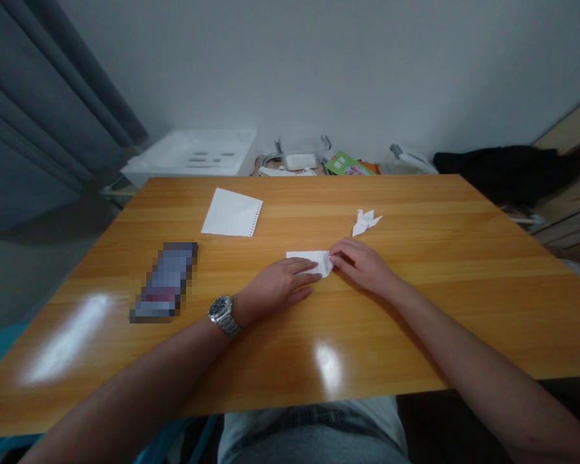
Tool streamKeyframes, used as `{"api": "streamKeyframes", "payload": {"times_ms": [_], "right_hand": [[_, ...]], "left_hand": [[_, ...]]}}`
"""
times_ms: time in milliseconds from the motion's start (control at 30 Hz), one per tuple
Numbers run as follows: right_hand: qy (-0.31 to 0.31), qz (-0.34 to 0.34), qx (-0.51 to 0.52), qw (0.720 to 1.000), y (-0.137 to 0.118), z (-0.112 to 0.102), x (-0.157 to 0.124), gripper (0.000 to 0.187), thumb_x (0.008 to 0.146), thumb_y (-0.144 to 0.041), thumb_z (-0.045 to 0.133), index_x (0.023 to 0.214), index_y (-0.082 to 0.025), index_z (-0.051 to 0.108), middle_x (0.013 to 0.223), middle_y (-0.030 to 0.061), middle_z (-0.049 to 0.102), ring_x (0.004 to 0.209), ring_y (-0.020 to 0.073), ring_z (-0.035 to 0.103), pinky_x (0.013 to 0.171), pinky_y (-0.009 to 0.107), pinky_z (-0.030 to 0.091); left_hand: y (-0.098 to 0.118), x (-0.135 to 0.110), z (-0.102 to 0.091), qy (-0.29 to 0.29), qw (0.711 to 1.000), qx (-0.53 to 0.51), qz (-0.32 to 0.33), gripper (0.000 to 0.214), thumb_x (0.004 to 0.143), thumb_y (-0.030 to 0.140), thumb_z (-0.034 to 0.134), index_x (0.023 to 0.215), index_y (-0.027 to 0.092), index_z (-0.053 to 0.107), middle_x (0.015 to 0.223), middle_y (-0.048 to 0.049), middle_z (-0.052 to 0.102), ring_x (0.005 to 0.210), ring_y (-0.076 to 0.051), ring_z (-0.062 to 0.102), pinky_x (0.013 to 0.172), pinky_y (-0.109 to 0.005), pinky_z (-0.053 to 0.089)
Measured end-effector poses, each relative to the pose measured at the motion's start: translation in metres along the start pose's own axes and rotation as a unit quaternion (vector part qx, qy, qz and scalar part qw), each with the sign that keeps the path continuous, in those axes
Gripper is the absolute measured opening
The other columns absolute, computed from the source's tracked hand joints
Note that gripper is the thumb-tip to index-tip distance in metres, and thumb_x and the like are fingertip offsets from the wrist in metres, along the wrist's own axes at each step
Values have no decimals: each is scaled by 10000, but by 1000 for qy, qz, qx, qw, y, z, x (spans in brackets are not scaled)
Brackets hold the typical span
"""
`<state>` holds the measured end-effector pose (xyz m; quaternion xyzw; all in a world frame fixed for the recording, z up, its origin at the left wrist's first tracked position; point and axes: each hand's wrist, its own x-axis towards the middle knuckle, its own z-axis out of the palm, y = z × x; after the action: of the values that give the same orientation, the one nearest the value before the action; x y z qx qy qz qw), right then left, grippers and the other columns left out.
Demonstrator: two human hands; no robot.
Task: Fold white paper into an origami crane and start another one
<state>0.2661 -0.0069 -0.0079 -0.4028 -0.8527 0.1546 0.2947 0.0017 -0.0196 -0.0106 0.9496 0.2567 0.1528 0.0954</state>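
Here in the middle of the glossy wooden table (270, 374) lies the folded paper (322, 260), right between the two hands! It's plain white, small and low, wider than it is deep, with a crisp, nearly straight far edge running left to right. Its right end slants, with a bend showing near the corner; how many layers are stacked there, I can't tell. The left hand (281, 282), silver watch (222, 312) on the wrist, reaches in from the left, fingers stretched out and slightly spread, lying across the paper and covering much of its near side. Over on the right, the right hand (363, 263) has thumb and forefinger pinching the paper's right end, the other fingers curled close together. Just beyond that hand sits a white paper bird (366, 222), all sharp points, and far left lies a flat white sheet (232, 212), one edge perforated.
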Motion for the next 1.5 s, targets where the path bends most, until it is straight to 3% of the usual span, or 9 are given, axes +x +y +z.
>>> {"api": "streamKeyframes", "payload": {"times_ms": [533, 733, 967, 1200, 1500], "right_hand": [[26, 51, -25, 998, -2, 16, 6, 69, 967, -242, 603, 934, -201, 647, 945, 79, 639, 923, 244, 603, 827, 371, 471], [-10, 30, 51, 998, 7, 1, 2, 117, 999, -280, 557, 958, -202, 634, 929, 65, 637, 871, 213, 606, 786, 354, 492], [-93, -35, 117, 988, 18, -19, -5, 154, 991, -310, 569, 1003, -245, 708, 1158, 78, 686, 1080, 219, 643, 972, 417, 504], [-77, 2, 106, 991, 11, -18, -3, 183, 988, -331, 568, 990, -239, 727, 1087, 72, 720, 1018, 215, 669, 944, 408, 520], [-15, 84, 71, 994, 8, -5, 1, 126, 949, -303, 616, 969, -210, 698, 939, 59, 689, 849, 207, 636, 767, 351, 511]], "left_hand": [[2, 2, -1, 4, 1000, -12, 13, 362, 1039, 337, 479, 1361, 226, 601, 1437, -104, 576, 1293, -244, 574, 1107, -424, 475], [4, 3, -3, -11, 1000, -14, -3, 384, 1037, 336, 484, 1398, 241, 577, 1430, -105, 573, 1288, -251, 565, 1113, -442, 462], [0, 1, -5, -15, 999, -29, -12, 375, 1029, 361, 505, 1368, 235, 603, 1441, -103, 566, 1305, -256, 550, 1127, -453, 447], [-1, 0, -5, -7, 999, -35, -8, 358, 1030, 347, 503, 1343, 219, 621, 1434, -108, 576, 1304, -250, 560, 1123, -448, 457], [1, -1, -3, -8, 999, -47, 1, 372, 1032, 328, 498, 1362, 189, 599, 1464, -114, 569, 1337, -230, 558, 1153, -413, 449]]}}
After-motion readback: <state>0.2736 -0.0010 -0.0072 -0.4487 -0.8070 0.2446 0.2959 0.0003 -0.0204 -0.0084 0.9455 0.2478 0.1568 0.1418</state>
